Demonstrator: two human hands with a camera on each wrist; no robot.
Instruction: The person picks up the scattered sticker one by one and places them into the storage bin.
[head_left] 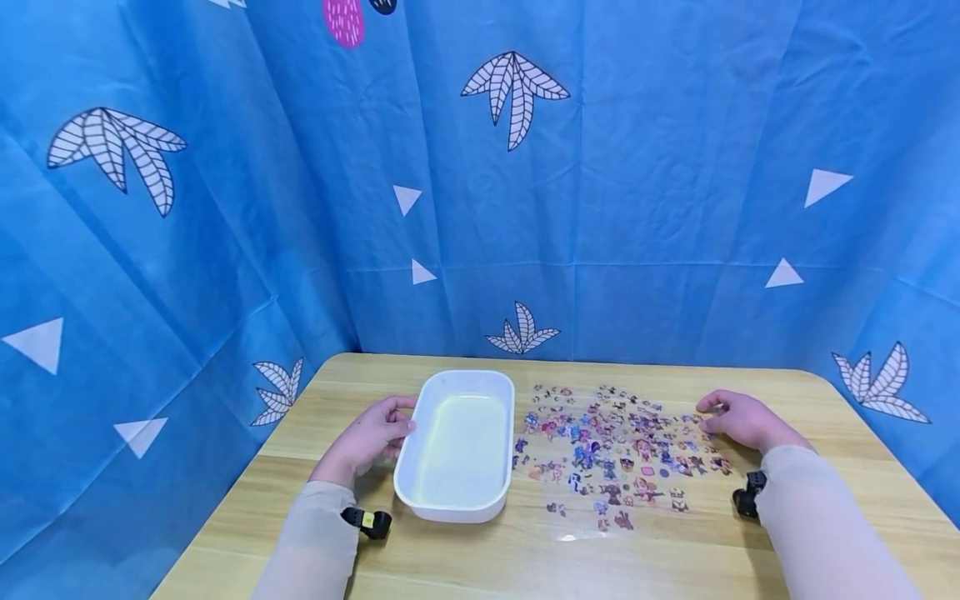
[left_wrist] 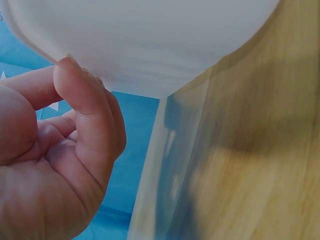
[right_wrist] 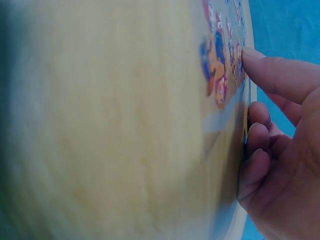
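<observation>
On the left, my left hand (head_left: 375, 435) grips the side of a white rectangular plastic tub (head_left: 459, 507) with rounded corners, thumb and curled fingers at its rim. The left wrist view shows the tub's outer wall (left_wrist: 150, 45) above the bent fingers. Whether its base touches the table cannot be told. Right of the tub lie clear sheets of colourful cartoon stickers (head_left: 611, 454), overlapping. At their right edge is my right hand (head_left: 746, 419), its thumb touching the stickers in the right wrist view and its other fingers loosely bent by the tabletop. A gap shows between thumb and forefinger.
Light wooden table (head_left: 525, 575) with rounded far corners. A blue patterned curtain (head_left: 645, 208) hangs behind it and along both sides. Small black cameras (head_left: 367, 522) are strapped at both wrists, over pale sleeves.
</observation>
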